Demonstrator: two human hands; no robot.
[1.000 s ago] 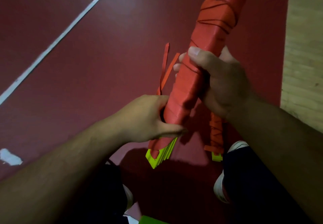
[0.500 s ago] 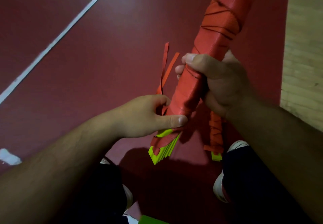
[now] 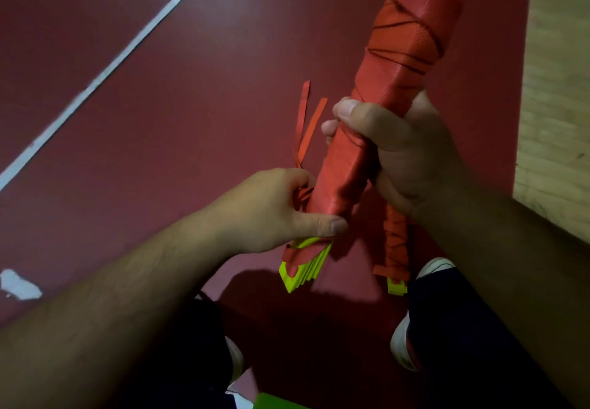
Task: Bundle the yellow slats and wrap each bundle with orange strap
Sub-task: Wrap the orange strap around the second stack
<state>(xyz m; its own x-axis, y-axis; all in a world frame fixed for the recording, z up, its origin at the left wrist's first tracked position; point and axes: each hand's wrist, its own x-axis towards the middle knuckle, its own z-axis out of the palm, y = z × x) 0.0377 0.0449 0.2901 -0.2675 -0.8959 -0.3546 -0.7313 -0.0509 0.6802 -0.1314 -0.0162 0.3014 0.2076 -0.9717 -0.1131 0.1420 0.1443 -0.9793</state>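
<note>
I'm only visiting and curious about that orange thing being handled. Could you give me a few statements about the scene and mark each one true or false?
1. The left hand and the right hand both grip the orange-wrapped bundle. True.
2. Yellow slat ends poke out at the bundle's lower end. True.
3. The floor is blue. False: it is dark red, crossed by a white line.
4. Only one wrapped bundle is in view. False: a second, thinner bundle shows below the right hand.
5. Two loose strap ends stick up to the left of the big bundle. True.
</note>
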